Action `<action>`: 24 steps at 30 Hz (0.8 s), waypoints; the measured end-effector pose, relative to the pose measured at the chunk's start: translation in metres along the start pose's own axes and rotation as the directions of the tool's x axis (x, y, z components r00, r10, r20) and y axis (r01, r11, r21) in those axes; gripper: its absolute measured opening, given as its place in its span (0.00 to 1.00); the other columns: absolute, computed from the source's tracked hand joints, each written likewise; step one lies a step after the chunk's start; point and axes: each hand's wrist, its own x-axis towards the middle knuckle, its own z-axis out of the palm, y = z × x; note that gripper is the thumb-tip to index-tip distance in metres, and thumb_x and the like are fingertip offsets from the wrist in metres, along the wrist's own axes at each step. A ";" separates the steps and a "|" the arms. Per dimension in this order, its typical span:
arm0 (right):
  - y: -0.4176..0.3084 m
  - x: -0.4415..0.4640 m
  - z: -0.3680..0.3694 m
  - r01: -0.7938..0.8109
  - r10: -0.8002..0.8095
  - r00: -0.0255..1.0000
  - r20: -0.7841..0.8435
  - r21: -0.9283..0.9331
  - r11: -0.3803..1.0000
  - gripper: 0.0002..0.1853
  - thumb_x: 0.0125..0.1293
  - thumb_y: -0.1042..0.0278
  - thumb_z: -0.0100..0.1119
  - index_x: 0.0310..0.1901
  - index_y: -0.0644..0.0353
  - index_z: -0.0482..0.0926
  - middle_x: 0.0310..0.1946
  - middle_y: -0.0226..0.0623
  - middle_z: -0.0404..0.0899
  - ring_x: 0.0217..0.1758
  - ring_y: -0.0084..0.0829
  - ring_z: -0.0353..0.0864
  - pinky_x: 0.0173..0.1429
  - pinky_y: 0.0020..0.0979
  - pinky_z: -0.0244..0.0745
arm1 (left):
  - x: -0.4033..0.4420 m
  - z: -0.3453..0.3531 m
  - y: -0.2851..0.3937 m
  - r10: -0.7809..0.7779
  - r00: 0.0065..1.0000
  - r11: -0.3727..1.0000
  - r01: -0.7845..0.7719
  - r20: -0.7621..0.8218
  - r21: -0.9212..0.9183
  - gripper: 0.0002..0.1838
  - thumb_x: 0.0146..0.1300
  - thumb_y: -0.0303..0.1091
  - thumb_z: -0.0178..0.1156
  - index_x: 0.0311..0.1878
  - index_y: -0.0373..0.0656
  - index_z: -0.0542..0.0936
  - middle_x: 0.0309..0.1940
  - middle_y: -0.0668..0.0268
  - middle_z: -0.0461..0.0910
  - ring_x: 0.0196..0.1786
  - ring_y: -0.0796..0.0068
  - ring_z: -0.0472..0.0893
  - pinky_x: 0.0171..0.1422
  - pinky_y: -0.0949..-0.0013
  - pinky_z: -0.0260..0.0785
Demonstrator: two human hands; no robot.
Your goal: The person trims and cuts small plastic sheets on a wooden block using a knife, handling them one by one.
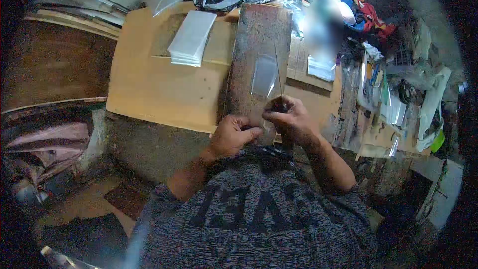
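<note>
Left hand and right hand pinch one clear plastic film; one rectangular plastic sleeve lies on a grainy wooden plank.

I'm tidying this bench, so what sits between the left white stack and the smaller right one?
In the head view, a wooden plank, bearing a clear plastic piece, lies between the left stack and right stack.

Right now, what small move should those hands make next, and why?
Perhaps steady what looks like clear film before reaching elsewhere: the left hand and right hand are close together at it, while the clear sheet lies untouched on the wooden board.
</note>
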 end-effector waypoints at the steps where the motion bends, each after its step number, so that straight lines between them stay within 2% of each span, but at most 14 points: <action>1: 0.001 0.005 0.000 0.016 -0.017 1.000 -0.023 -0.021 1.000 0.13 0.54 0.68 0.68 0.40 0.61 0.77 0.25 0.26 0.75 0.23 0.18 0.70 0.26 0.23 0.65 | 0.002 -0.001 -0.002 0.067 0.998 0.997 -0.068 -0.015 -0.021 0.08 0.62 0.30 0.60 0.39 0.35 0.81 0.33 0.67 0.82 0.37 0.84 0.77 0.43 0.76 0.70; 2: -0.002 0.010 0.000 0.016 -0.017 1.000 -0.021 -0.026 1.000 0.13 0.54 0.68 0.68 0.40 0.61 0.77 0.25 0.26 0.75 0.23 0.18 0.70 0.26 0.23 0.65 | 0.005 -0.003 -0.005 0.071 0.997 0.997 -0.072 -0.017 -0.024 0.08 0.62 0.30 0.60 0.39 0.35 0.81 0.33 0.67 0.82 0.37 0.84 0.77 0.43 0.76 0.70; 4: -0.015 0.019 0.002 0.088 -0.129 0.974 -0.188 -0.212 0.973 0.10 0.53 0.70 0.68 0.36 0.62 0.79 0.23 0.26 0.77 0.25 0.18 0.72 0.29 0.24 0.68 | 0.013 -0.008 -0.010 0.116 0.977 0.979 -0.082 -0.179 0.186 0.08 0.62 0.29 0.59 0.41 0.35 0.80 0.33 0.68 0.81 0.37 0.83 0.77 0.45 0.75 0.70; 5: -0.004 0.033 -0.002 0.139 -0.161 0.967 -0.196 -0.118 0.983 0.09 0.54 0.69 0.67 0.31 0.62 0.77 0.23 0.29 0.77 0.26 0.19 0.72 0.31 0.24 0.69 | 0.017 -0.010 -0.014 0.120 0.976 0.979 -0.087 -0.181 0.182 0.08 0.62 0.29 0.59 0.41 0.35 0.80 0.33 0.68 0.81 0.37 0.83 0.77 0.45 0.75 0.70; 6: -0.001 0.045 -0.009 0.141 -0.163 0.968 -0.193 -0.123 0.982 0.09 0.54 0.69 0.67 0.31 0.62 0.77 0.23 0.29 0.77 0.26 0.19 0.72 0.31 0.24 0.69 | 0.022 -0.010 -0.017 0.110 0.969 0.992 -0.095 -0.223 0.080 0.09 0.62 0.29 0.60 0.43 0.34 0.79 0.32 0.67 0.80 0.36 0.82 0.77 0.44 0.75 0.70; 7: -0.001 0.058 -0.015 0.189 -0.247 0.946 -0.212 -0.260 0.947 0.10 0.54 0.68 0.68 0.30 0.62 0.77 0.22 0.30 0.77 0.26 0.19 0.72 0.31 0.25 0.69 | 0.026 -0.010 -0.018 0.096 0.960 0.994 -0.106 -0.262 -0.022 0.11 0.62 0.28 0.60 0.45 0.33 0.77 0.32 0.67 0.80 0.36 0.81 0.77 0.43 0.75 0.71; 8: 0.000 0.069 -0.021 0.228 -0.330 0.918 -0.217 -0.393 0.891 0.11 0.54 0.67 0.68 0.29 0.62 0.76 0.22 0.32 0.77 0.26 0.20 0.72 0.32 0.26 0.69 | 0.029 -0.012 -0.018 0.099 0.959 0.994 -0.110 -0.264 -0.026 0.11 0.62 0.28 0.60 0.45 0.33 0.77 0.32 0.67 0.80 0.36 0.81 0.77 0.43 0.75 0.71; 12: 0.026 0.119 -0.040 0.321 -0.430 0.882 -0.194 -0.420 0.849 0.12 0.52 0.65 0.68 0.30 0.62 0.76 0.22 0.36 0.77 0.26 0.26 0.75 0.34 0.30 0.70 | 0.036 -0.024 -0.036 0.069 0.957 0.994 -0.089 -0.283 -0.060 0.17 0.61 0.28 0.61 0.50 0.30 0.73 0.32 0.64 0.79 0.34 0.80 0.78 0.38 0.74 0.75; 13: 0.026 0.126 -0.041 0.297 -0.489 0.846 -0.214 -0.573 0.764 0.12 0.51 0.65 0.68 0.31 0.62 0.77 0.24 0.41 0.79 0.27 0.32 0.77 0.35 0.32 0.71 | 0.036 -0.027 -0.044 0.079 0.953 0.992 -0.104 -0.292 -0.071 0.18 0.61 0.28 0.61 0.51 0.29 0.72 0.33 0.64 0.79 0.34 0.80 0.78 0.37 0.74 0.75; 16: 0.027 0.137 -0.046 0.201 -0.419 0.871 -0.256 -0.592 0.780 0.13 0.52 0.63 0.67 0.32 0.63 0.77 0.27 0.46 0.80 0.29 0.40 0.79 0.37 0.35 0.73 | 0.035 -0.034 -0.059 0.092 0.945 0.992 -0.115 -0.312 -0.057 0.19 0.61 0.29 0.61 0.52 0.30 0.71 0.32 0.64 0.79 0.33 0.80 0.78 0.36 0.73 0.76; 19: 0.027 0.138 -0.050 0.214 -0.469 0.846 -0.252 -0.646 0.733 0.14 0.52 0.62 0.67 0.34 0.63 0.77 0.29 0.47 0.79 0.32 0.46 0.78 0.37 0.40 0.72 | 0.030 -0.038 -0.065 0.071 0.947 0.991 -0.103 -0.315 -0.086 0.19 0.61 0.29 0.61 0.52 0.30 0.71 0.32 0.64 0.78 0.32 0.80 0.78 0.36 0.74 0.76; 20: 0.027 0.136 -0.053 0.213 -0.468 0.847 -0.252 -0.646 0.733 0.14 0.52 0.62 0.67 0.34 0.63 0.77 0.29 0.47 0.79 0.32 0.46 0.78 0.37 0.40 0.72 | 0.027 -0.039 -0.067 0.070 0.946 0.991 -0.102 -0.315 -0.087 0.19 0.61 0.29 0.61 0.52 0.30 0.71 0.32 0.64 0.78 0.32 0.80 0.78 0.36 0.74 0.76; 22: 0.011 0.124 -0.054 0.160 -0.623 0.745 -0.239 -0.843 0.514 0.14 0.55 0.65 0.67 0.37 0.66 0.77 0.30 0.44 0.81 0.33 0.33 0.79 0.39 0.31 0.72 | 0.021 -0.039 -0.059 0.002 0.947 0.999 -0.015 -0.323 -0.037 0.19 0.61 0.30 0.60 0.52 0.30 0.71 0.31 0.65 0.78 0.33 0.80 0.78 0.36 0.74 0.77; 24: 0.010 0.119 -0.072 0.213 -0.653 0.726 -0.214 -0.834 0.509 0.15 0.56 0.65 0.66 0.39 0.66 0.77 0.32 0.44 0.81 0.34 0.32 0.79 0.40 0.31 0.72 | 0.015 -0.036 -0.050 -0.022 0.938 0.999 0.005 -0.345 -0.050 0.19 0.61 0.30 0.61 0.52 0.29 0.71 0.31 0.65 0.78 0.33 0.80 0.78 0.36 0.74 0.76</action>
